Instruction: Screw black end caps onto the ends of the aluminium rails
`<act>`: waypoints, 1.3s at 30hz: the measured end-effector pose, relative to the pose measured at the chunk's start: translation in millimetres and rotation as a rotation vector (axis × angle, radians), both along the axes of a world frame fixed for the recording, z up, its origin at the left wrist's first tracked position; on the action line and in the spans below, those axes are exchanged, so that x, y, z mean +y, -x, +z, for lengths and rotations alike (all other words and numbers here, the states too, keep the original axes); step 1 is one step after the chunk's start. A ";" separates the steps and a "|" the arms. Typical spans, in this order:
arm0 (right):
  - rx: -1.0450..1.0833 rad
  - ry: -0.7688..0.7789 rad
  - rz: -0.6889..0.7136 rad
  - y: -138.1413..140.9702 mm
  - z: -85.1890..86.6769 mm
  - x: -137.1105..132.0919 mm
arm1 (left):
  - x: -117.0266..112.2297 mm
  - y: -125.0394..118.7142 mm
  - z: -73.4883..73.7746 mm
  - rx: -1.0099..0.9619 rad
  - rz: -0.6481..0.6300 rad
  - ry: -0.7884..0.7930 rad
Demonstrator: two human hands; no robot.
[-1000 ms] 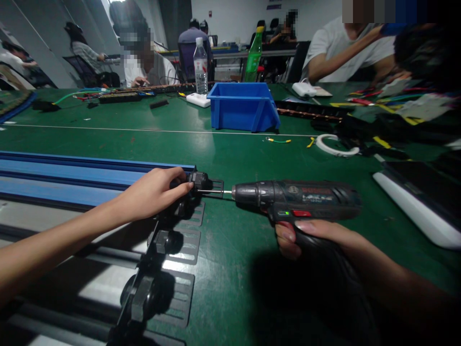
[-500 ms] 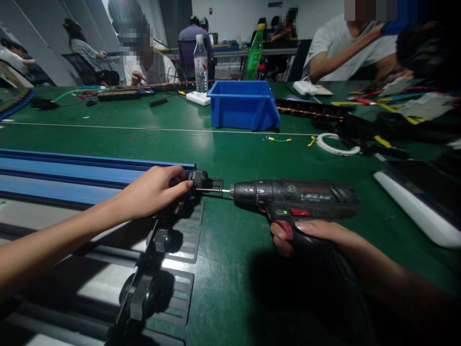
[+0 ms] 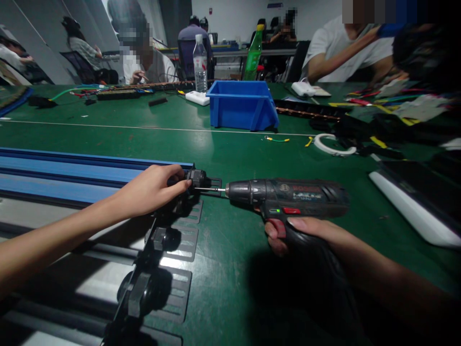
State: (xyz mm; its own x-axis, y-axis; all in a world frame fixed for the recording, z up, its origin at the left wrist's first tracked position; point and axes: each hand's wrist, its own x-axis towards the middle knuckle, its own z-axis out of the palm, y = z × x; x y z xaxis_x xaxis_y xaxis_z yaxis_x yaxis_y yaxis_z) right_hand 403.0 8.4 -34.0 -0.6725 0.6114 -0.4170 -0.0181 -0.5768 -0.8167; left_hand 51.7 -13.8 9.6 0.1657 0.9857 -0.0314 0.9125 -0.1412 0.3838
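Left hand [image 3: 151, 190] is closed, fingertips pinched on the small black fitting [image 3: 197, 177] at the end of the blue rail [image 3: 72, 170]. Coming in on that fitting from the right is the driver bit [image 3: 209, 189], lying level, its tip against the fitting's face. Follow the bit back and it runs into the chuck of the cordless drill [image 3: 291, 196]. The drill's dark body is held horizontal just above the worktop [image 3: 234, 154], with a green light and a red switch showing on its side. Right hand [image 3: 306, 235] is wrapped tight round the drill's grip, one finger on the red trigger. Below the left hand, a row of black slotted plates [image 3: 185, 240] runs toward the camera along the rail ends, each with a black knob-like piece beside it. Further out across the green worktop, a blue bin [image 3: 243, 105] stands straight ahead, with a clear water bottle [image 3: 200, 60] and a green bottle [image 3: 254, 53] behind it. Right of the bin a white ring [image 3: 333, 145] lies flat, and a long white bar [image 3: 406, 214] lies near the right edge. Other people sit at work on the far side
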 end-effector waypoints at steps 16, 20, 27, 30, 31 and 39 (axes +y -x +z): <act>0.023 0.127 -0.091 -3.9 8.2 1.5 | 0.7 0.6 -0.8 0.015 0.002 0.014; 0.121 0.219 -0.257 -6.1 6.3 2.2 | 0.7 1.2 -1.5 0.003 0.005 0.020; 0.265 0.378 -0.563 3.9 6.1 12.2 | -1.0 -1.0 -2.1 -0.019 0.001 -0.086; 0.287 0.366 -0.635 9.6 10.2 13.4 | -2.2 -1.5 -3.1 -0.007 -0.016 -0.192; 0.293 0.361 -0.637 10.7 11.1 13.5 | -2.9 -1.8 -2.7 -0.006 -0.033 -0.237; 0.317 0.383 -0.540 8.0 7.8 13.3 | 4.1 -5.8 16.7 0.131 -0.252 -0.349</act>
State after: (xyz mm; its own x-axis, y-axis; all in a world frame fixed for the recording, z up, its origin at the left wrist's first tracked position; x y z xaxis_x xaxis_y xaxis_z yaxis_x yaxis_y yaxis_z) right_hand 395.1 21.7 -26.2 -0.4424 0.7422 -0.5034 -0.5821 -0.6646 -0.4684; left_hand 57.4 -9.7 26.3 0.4189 0.8701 0.2595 0.8706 -0.4661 0.1575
